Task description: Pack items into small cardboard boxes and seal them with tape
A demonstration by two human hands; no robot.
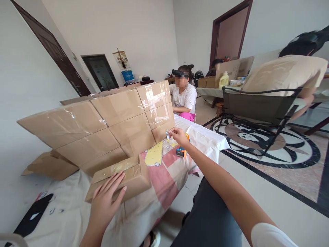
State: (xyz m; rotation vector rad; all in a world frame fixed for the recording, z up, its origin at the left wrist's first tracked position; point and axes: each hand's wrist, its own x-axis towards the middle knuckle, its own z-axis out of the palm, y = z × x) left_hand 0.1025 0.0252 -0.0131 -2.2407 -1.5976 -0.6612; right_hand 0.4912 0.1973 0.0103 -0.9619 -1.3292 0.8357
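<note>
My left hand (pixel 109 193) lies on top of a closed cardboard box (pixel 136 175), its fingers spread over the taped lid. Across the cloth, my right hand (pixel 179 136) is closed in a pinch at the fingertips. Small white-and-blue pieces (pixel 168 137) show right at those fingertips; whether they are held or lie on the cloth is hard to make out. Below that hand is a yellow sheet (pixel 153 156) with a small pale blue-edged piece at its corner. A blue and orange tape dispenser (pixel 181 152) stands beside my right wrist.
A wall of stacked, taped cardboard boxes (pixel 115 113) runs along the far side of the cloth-covered table (pixel 171 181). A co-worker (pixel 185 96) sits behind its right end. A folding chair (pixel 259 106) with another person stands at right. A black flat item (pixel 33 212) lies at lower left.
</note>
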